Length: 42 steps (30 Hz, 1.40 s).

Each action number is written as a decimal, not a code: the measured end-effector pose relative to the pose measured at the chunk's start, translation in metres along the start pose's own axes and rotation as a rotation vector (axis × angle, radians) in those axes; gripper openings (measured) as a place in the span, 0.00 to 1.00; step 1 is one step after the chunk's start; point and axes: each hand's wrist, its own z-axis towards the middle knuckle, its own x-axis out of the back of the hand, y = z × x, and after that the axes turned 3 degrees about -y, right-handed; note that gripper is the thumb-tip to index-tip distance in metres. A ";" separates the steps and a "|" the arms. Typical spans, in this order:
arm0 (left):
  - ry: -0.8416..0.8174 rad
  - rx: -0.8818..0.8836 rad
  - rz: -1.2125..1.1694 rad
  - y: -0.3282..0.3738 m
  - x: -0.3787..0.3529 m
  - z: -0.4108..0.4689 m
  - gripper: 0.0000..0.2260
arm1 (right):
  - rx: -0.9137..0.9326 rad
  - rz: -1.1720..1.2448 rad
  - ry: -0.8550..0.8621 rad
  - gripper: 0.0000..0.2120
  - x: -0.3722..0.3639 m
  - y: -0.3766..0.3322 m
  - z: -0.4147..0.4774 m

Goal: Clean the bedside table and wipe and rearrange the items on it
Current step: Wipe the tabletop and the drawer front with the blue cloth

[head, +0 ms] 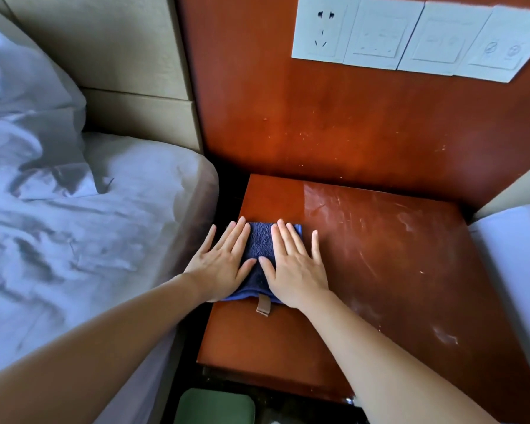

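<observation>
Blue cloth (259,255) under both my palms, at the left edge of the desk (395,270).
My left hand (224,267) and right hand (294,270) lie flat side by side on the one folded cloth, fingers (288,240) straight and slightly spread, pressing and gripping nothing. I judge this the wiping step: pale smears streak the desk to the right, so the next pass calls for even pressure swept that way. One brown loop tag (263,306) pokes from the near hem; four white wall plates (377,32) hang above.

Just one head cam, close above the near edge of the bedside table (380,270), looking steeply down and forward toward the far wall panel (318,123), bed (74,240) at left.
</observation>
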 end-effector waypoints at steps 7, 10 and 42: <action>-0.018 0.022 0.015 -0.012 0.010 0.066 0.40 | -0.020 -0.007 -0.008 0.33 0.008 0.025 0.064; -0.014 0.051 0.023 -0.015 0.013 0.096 0.32 | -0.032 -0.011 0.003 0.33 0.010 0.037 0.094; -0.076 -0.078 0.078 0.067 0.024 0.176 0.29 | -0.161 -0.038 -0.020 0.32 0.020 0.151 0.093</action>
